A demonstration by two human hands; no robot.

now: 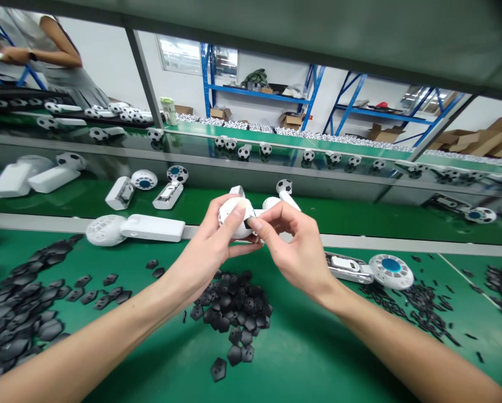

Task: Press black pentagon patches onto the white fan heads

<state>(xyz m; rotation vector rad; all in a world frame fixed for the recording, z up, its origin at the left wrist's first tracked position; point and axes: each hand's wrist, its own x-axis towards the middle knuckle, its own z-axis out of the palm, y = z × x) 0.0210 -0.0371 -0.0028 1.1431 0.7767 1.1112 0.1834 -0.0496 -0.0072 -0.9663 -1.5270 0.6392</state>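
Observation:
My left hand (212,238) is closed around the white soccer-ball head of a handheld fan (230,209), thumb on top. At the right side of that head, my right hand (295,243) pinches a small black pentagon piece (247,223) against the white shell. Whether the piece sits fully in its recess is hidden by my fingertips. Just below my hands lies a pile of black pentagon pieces (238,308) on the green bench. A white fan (152,228) rests to the left, and an opened fan (390,271) with a blue centre is to the right.
More black pentagons (19,313) spread over the left of the bench (301,358). Thin black strips (427,305) lie at right. Several fans (169,193) stand on the green belt (360,218) behind a pale rail. A co-worker (53,53) handles a ball-patterned part at far left.

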